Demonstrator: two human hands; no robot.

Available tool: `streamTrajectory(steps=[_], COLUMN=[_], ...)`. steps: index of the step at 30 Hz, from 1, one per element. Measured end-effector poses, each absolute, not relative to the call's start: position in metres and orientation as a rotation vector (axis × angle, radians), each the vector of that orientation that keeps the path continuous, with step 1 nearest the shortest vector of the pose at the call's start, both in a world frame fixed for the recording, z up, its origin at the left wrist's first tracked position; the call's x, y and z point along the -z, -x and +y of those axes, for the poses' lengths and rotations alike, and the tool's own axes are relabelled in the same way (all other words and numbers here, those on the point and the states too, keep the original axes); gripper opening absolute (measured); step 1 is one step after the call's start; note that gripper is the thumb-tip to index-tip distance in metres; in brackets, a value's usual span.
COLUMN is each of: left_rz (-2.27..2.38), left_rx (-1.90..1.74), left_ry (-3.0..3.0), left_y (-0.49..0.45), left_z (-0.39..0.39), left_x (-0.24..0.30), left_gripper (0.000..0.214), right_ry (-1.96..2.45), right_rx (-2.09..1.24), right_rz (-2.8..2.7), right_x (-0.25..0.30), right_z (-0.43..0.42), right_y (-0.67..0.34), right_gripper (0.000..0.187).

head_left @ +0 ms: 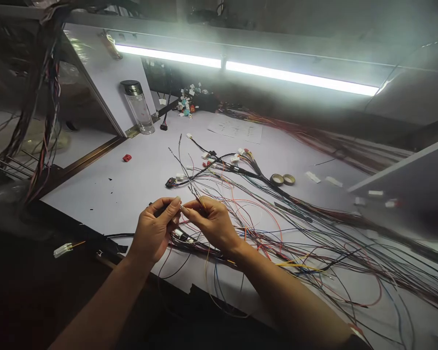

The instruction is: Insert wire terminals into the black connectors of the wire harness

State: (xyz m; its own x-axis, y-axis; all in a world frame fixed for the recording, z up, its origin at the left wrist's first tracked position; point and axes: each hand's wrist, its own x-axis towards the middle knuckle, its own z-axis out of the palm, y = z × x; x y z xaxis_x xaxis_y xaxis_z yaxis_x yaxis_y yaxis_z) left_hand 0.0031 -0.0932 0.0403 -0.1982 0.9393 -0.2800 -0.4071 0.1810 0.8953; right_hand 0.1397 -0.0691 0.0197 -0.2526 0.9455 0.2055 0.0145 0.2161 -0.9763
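Close together over the near edge of the table, both hands meet at their fingertips. My left hand (154,229) is closed in a pinch on something small that I cannot make out. My right hand (216,222) is closed around several thin wires (190,181), whose dark ends stick up past the fingers. Its thumb and forefinger also come to a small tip beside the left thumb. Below the hands runs a wire bundle with a white connector (179,235). A black connector (171,183) lies a little beyond them.
Loose wires (295,233) spread across the right side of the white table (105,194). Two tape rolls (282,180), a red connector (127,158) and a glass bottle (140,109) stand or lie farther back. A white connector (63,250) hangs over the left front edge.
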Motion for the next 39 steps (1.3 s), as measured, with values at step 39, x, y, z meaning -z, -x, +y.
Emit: streamTrajectory(steps=[39], left_rz=[0.918], left_rx=[-1.506], left_ry=[0.09], left_y=[-0.002], left_z=[-0.088], left_x=[-0.057], left_gripper=[0.041], right_ry=[1.184], right_rx=[-1.015], right_rz=[-1.584], right_x=[-0.027], right_z=[-0.099], right_y=[-0.098], right_gripper=[0.033])
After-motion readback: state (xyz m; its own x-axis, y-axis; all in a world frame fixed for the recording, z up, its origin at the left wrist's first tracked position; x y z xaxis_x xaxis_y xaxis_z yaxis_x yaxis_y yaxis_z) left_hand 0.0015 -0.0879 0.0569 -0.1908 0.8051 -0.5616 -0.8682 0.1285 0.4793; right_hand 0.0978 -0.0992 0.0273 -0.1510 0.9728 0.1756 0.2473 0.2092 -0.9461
